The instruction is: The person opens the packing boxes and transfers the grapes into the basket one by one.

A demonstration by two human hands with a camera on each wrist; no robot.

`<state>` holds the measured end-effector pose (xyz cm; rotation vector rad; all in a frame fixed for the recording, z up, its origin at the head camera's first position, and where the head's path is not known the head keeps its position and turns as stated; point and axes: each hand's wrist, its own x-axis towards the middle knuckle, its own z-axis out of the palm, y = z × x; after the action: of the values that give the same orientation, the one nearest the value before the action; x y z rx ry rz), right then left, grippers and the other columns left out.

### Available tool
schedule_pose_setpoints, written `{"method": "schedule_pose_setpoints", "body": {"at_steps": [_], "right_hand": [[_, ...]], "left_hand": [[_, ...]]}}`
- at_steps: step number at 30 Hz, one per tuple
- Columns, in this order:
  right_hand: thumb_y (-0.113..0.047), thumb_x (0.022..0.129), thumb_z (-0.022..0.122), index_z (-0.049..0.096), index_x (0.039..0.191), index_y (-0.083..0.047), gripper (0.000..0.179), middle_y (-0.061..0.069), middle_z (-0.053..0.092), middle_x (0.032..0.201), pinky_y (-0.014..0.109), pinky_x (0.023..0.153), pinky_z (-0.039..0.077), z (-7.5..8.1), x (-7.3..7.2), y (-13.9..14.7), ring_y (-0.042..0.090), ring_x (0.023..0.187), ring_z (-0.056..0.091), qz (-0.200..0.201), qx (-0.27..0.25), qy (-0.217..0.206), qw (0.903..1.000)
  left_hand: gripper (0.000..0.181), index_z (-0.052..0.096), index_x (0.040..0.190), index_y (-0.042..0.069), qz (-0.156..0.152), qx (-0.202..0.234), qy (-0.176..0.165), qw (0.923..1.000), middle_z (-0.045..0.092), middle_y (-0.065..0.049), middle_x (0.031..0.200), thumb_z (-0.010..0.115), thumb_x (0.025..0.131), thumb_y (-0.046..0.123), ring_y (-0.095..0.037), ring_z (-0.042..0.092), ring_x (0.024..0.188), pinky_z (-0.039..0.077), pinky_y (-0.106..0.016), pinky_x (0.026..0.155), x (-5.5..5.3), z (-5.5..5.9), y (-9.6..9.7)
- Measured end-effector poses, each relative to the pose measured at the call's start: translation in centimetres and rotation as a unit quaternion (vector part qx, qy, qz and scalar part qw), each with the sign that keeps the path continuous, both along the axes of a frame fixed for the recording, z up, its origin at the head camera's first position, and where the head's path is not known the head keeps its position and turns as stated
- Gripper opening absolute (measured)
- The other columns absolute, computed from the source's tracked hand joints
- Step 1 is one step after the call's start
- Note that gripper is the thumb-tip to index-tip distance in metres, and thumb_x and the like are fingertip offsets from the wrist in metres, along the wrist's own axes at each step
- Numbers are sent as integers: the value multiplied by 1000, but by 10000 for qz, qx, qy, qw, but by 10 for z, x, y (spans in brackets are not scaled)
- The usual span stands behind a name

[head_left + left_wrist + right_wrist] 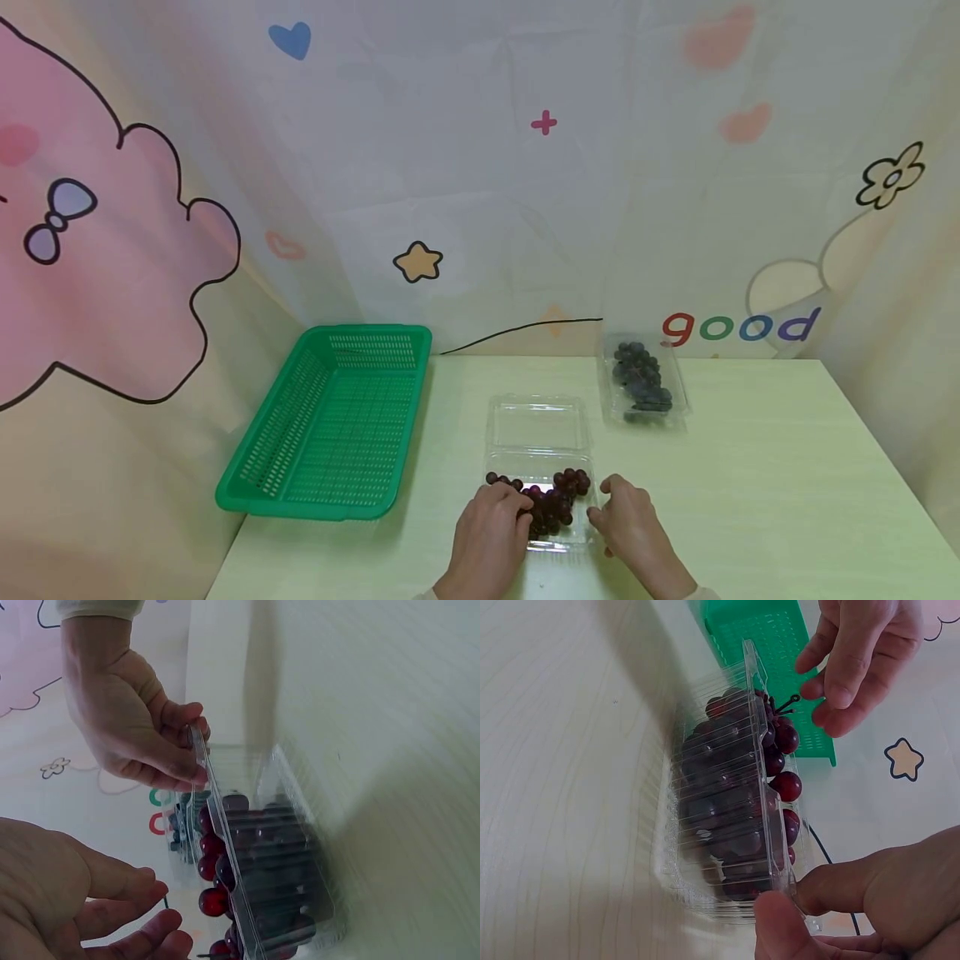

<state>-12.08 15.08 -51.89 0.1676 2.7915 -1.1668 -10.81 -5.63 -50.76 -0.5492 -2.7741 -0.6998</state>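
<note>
A clear plastic clamshell box (pixel 555 546) holds a bunch of dark red grapes (pixel 551 508), its lid (pixel 538 427) folded back. My left hand (pixel 491 529) is over the box's left side, its fingers loosely bent above the grapes. In the right wrist view, a bare grape stem (pixel 786 705) sticks up close to the fingertips of that left hand (pixel 859 664). My right hand (pixel 633 525) is at the box's right side. Seen from the left wrist, the right hand (pixel 135 720) pinches the box's rim (pixel 201 750) between thumb and fingers.
On the left of the pale table (pixel 780 483) stands a green plastic basket (pixel 408 417) with slotted walls. Toward the back right is another clear box (pixel 678 400) of darker grapes (pixel 637 371). A printed curtain (pixel 487 167) hangs behind the table.
</note>
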Motion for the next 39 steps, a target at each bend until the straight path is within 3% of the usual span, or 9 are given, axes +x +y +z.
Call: {"method": "schedule_pose_setpoints", "body": {"at_steps": [11,18,24,39], "right_hand": [[2,85,71,56,112,19,35,6,65,67,31,49,51,-2,0,0,14,37,58,-25,-9,54,10000],[2,85,70,55,112,18,35,5,64,65,32,51,52,-3,0,1,14,37,58,-14,-23,83,10000],[2,85,69,55,112,18,34,4,63,64,32,51,51,-2,0,0,14,37,57,14,-30,84,10000],[2,87,70,55,113,18,35,5,65,68,32,51,51,-1,1,0,14,38,57,31,-38,33,10000]], "left_hand": [[13,77,98,4,387,101,-253,9989,65,-7,102,81,86,5,-23,63,94,58,-36,77,-7,-4,-14],[18,74,103,-2,548,246,-637,9962,63,-9,95,81,86,4,-24,64,88,57,-38,77,-11,-2,-16],[22,71,104,-2,543,361,-764,9949,64,-9,90,82,85,2,-24,65,84,58,-38,75,-15,-6,-19],[9,72,91,1,429,483,-895,9939,64,-3,77,78,86,-4,-14,60,70,55,-30,63,-26,-5,-17]]}}
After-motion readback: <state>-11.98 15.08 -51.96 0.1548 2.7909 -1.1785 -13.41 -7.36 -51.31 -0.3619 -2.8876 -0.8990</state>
